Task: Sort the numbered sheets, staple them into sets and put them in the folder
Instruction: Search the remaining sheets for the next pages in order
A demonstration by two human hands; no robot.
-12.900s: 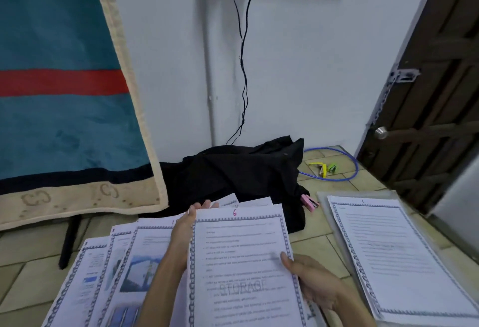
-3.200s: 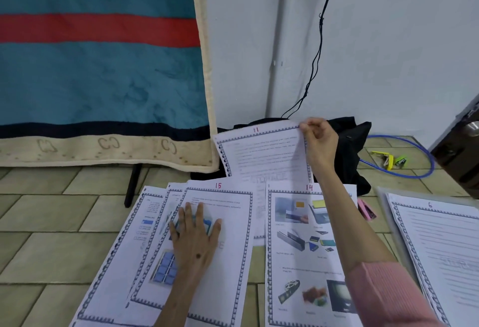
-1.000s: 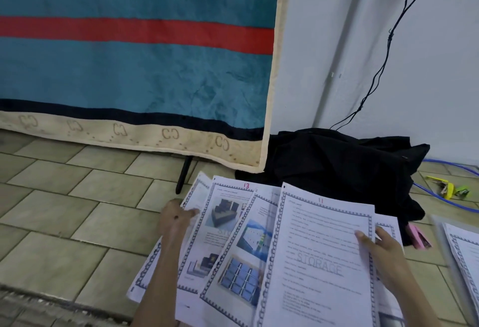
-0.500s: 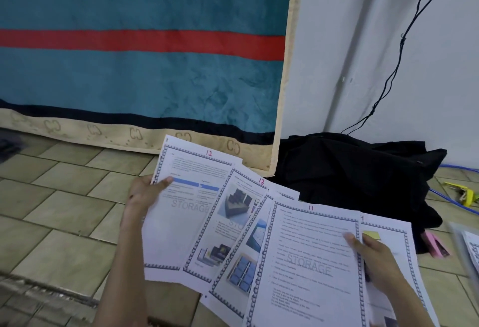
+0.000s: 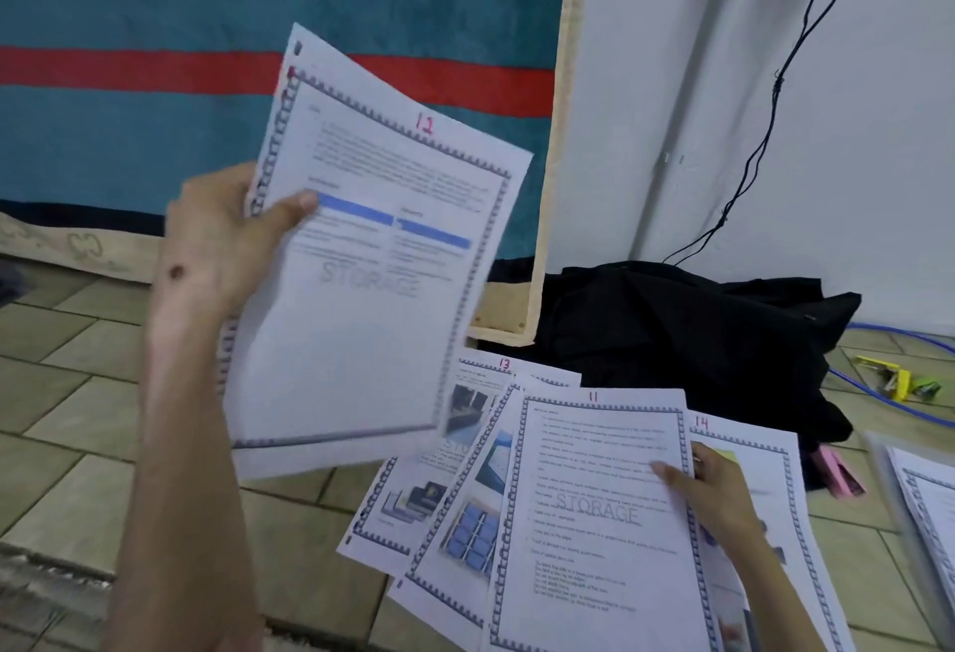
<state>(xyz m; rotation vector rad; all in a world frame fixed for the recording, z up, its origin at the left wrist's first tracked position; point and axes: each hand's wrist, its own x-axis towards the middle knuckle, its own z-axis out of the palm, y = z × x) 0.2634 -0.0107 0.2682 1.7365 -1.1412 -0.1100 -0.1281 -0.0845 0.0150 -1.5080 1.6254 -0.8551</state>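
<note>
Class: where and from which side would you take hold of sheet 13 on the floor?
Pinch sheet 13 at its far left corner, coming from the left: its right side is buried under overlapping sheets and sheet 11, while the raised sheet 12 hides part of that corner.

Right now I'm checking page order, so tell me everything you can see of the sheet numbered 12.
The sheet numbered 12 is white printed paper with a grey-blue patterned border, a red handwritten 12 at its top, text lines, two blue bars and a faint STORAGE watermark. It is lifted off the floor, tilted and slightly blurred. The left hand grips its left edge, thumb on the front. Nothing else touches it.
</note>
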